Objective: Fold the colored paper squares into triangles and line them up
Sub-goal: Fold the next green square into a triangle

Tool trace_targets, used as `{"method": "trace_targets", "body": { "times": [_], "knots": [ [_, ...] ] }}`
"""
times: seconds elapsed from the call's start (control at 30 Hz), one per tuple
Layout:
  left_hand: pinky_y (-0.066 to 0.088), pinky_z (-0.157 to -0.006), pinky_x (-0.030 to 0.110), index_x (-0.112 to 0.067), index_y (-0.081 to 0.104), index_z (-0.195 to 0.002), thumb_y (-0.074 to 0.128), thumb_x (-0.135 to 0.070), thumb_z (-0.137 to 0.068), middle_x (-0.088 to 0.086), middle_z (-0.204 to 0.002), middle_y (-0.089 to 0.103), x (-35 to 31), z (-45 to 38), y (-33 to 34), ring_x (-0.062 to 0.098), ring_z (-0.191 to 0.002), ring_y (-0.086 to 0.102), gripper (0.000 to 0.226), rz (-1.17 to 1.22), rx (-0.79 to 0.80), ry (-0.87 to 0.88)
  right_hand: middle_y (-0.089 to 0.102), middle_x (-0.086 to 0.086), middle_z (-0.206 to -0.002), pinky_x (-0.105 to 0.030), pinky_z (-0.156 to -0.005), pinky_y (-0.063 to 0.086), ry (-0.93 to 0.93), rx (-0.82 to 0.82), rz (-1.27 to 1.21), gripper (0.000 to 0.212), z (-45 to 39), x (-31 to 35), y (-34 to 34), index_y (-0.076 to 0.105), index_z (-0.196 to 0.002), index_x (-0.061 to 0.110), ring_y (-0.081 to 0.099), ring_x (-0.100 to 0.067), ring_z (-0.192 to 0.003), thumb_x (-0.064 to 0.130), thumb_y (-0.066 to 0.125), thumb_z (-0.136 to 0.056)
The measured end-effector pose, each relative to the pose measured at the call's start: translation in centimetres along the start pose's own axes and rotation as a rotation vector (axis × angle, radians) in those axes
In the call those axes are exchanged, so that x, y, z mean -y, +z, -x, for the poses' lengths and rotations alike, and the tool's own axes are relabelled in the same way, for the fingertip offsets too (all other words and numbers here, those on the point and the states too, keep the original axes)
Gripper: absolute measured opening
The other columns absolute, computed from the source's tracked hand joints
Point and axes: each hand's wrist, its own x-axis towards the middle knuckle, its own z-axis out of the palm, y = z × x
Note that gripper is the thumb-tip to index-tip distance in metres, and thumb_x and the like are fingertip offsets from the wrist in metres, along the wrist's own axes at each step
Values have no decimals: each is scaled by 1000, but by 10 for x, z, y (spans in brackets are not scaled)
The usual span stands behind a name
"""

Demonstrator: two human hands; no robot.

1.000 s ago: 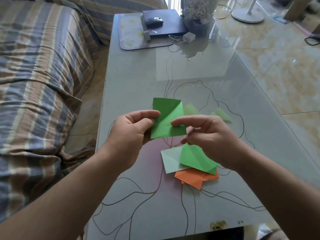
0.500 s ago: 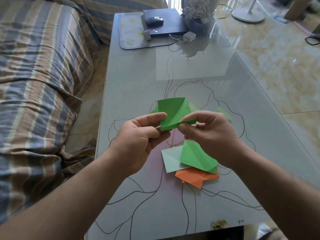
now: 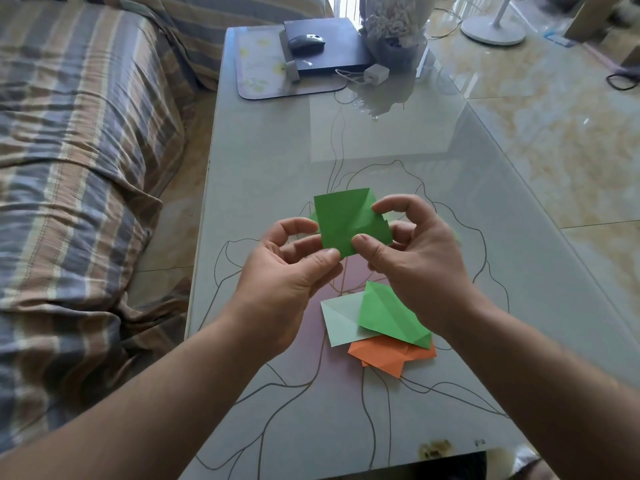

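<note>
Pinching from both sides, the left hand (image 3: 287, 271) and right hand (image 3: 415, 258) hold a creased bright green paper square (image 3: 349, 220) above the glass-topped table (image 3: 277, 161), thumbs pressed on its near edge, fingers curled behind. Below lie loose green (image 3: 391, 315), pale green (image 3: 341, 322) and orange papers (image 3: 388, 355).

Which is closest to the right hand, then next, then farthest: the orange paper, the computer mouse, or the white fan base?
1. Orange paper: on the table, just below the right hand.
2. Computer mouse: far end of the table, on the dark box.
3. White fan base: on the floor, beyond the table.
</note>
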Motion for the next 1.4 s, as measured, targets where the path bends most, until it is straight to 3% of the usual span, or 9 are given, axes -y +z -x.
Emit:
{"method": "trace_targets", "body": {
  "times": [0.07,0.2,0.27,0.47,0.7,0.83,0.93,1.03,1.4],
  "knots": [
    [62,-83,34,-14,56,-117,77,-3,-75,19,-110,75,0,0,0,29,-101,76,49,-16,-33,-22,73,-10,-81,-59,-66,54,1,4,21,40,0,1,1,59,-115,29,59,-27,-66,9,81,-88],
    [61,-70,29,-12,57,-124,64,8,-92,13,-96,75,3,-2,0,21,-80,75,39,-40,-41,-116,68,-13,-77,-57,-68,56,17,36,17,46,1,0,1,56,-123,29,61,-22,-65,7,79,-90],
    [61,-67,28,-9,58,-126,61,7,-95,10,-89,74,4,-2,1,18,-71,72,35,-64,-14,-175,64,-4,-70,-52,-69,56,29,33,16,44,0,0,1,57,-123,28,62,-19,-63,8,78,-90],
    [59,-61,25,-5,64,-104,62,3,-95,6,-74,68,4,1,3,15,-64,67,12,-57,89,-303,59,-4,-69,-48,-68,51,57,-4,-4,41,-1,1,-1,59,-123,25,64,-19,-62,6,76,-91],
    [57,-60,25,-6,64,-87,64,-1,-95,7,-72,65,5,1,2,13,-62,61,9,-145,108,-270,55,4,-62,-40,-70,54,103,-62,-56,38,-3,1,-3,60,-121,24,59,-15,-59,9,77,-91],
    [57,-60,25,-4,65,-90,64,-3,-96,7,-72,66,6,0,0,13,-61,61,7,-216,97,-204,68,1,-71,-34,-65,54,318,-46,-299,34,-4,3,-1,59,-120,19,59,-18,-59,15,76,-91],
    [57,-61,25,-2,65,-95,64,-2,-96,6,-72,66,3,-2,-2,12,-61,61,2,-225,88,-154,72,-5,-81,-34,-67,49,429,121,-225,11,0,6,1,64,-97,20,59,-21,-63,22,73,-93],
    [58,-63,25,9,64,-106,65,-3,-95,9,-75,67,1,-4,-7,14,-63,63,16,-298,107,-82,71,-8,-82,-35,-70,49,434,251,-101,18,4,6,3,65,-77,19,61,-22,-70,20,71,-93],
    [61,-76,30,-7,70,-114,63,5,-95,10,-89,75,0,1,-8,18,-76,68,24,-400,209,-32,67,-8,-75,-37,-72,49,459,268,-138,13,3,5,3,66,-86,8,62,-22,-66,19,73,-82]
  ]
}}
